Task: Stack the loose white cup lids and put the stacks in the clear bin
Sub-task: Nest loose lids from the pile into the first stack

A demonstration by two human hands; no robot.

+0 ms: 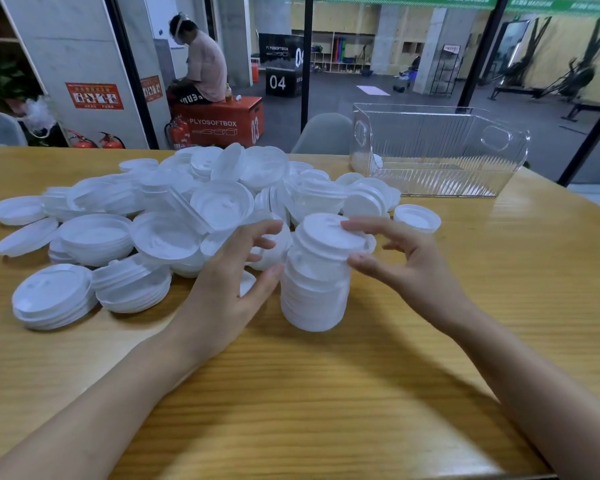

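Lids (153, 220) heaped loose between stack (314, 289) and clear bin (437, 150).

A stack of white lids (314, 289) stands slightly tilted on the wooden worktop (326, 393), between the two hands. The right hand (406, 265) pinches the stack's top (forefinger on the top lid, thumb against the side just below it). The left hand (232, 292) is spread loosely, its thumb touching the stack's left side. Behind and to the left lies a wide heap of loose lids (167, 216), some nested, some upside down. The clear bin (430, 140) sits at the far right of the worktop, well apart from the stack. Beyond the glass, a person (205, 67) sits on a red box (222, 123).
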